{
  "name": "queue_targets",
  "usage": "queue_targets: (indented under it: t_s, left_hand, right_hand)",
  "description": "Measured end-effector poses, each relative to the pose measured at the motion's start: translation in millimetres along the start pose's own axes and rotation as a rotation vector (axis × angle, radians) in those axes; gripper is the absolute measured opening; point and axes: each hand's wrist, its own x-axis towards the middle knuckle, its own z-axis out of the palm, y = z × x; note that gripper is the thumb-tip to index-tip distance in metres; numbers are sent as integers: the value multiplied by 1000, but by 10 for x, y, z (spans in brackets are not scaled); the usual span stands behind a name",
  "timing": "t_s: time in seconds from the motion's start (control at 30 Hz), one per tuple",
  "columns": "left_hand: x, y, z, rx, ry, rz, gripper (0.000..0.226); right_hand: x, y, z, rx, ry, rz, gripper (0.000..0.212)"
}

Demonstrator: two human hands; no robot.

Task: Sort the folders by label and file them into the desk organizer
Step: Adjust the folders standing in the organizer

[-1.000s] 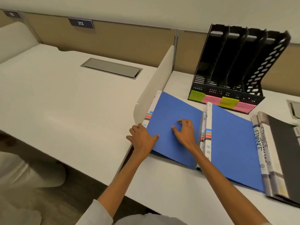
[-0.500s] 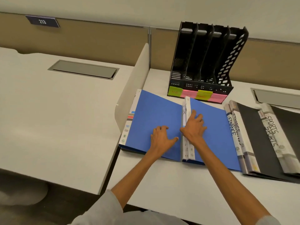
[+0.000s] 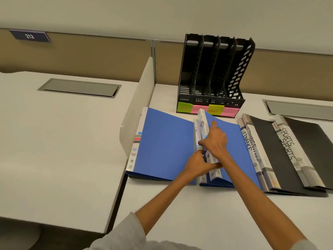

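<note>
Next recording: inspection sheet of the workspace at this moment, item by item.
Surface: white desk, level.
Job's things: desk organizer, slots empty, sticky notes on its front; HR folder, blue, spine raised; second blue folder to its left; FINANCE folders and SPORTS folders flat at right.
Clutter: nothing seen.
Hands: left hand and right hand both grip the HR folder's spine.
Cables: nothing seen.
Surroundings: partition wall, 213 plate, side divider.
</note>
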Motion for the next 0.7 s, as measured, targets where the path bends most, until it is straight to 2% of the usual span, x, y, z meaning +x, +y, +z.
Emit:
queue_targets:
  t_s: [0.07, 0.2, 0.4, 0.5, 0.7]
  left_hand:
    - [35, 109, 36, -61, -22, -49, 56]
    - [22, 402, 63, -227, -65, -49, 21]
    - [-73, 833, -69, -268, 96, 185, 34]
    - [-122, 983, -188, -248, 142, 251, 46]
    - [-227, 1179, -470, -143, 301, 408, 55]
  right_hand:
    - [-11, -22, -150, 2, 81, -22, 85]
    - [-46, -72, -542, 70, 238, -88, 74]
    - [-135, -281, -1153, 249, 413, -221, 75]
    - [-185, -378, -1388, 331, 458, -240, 79]
    - [-176, -651, -1692, 495, 541, -390, 86]
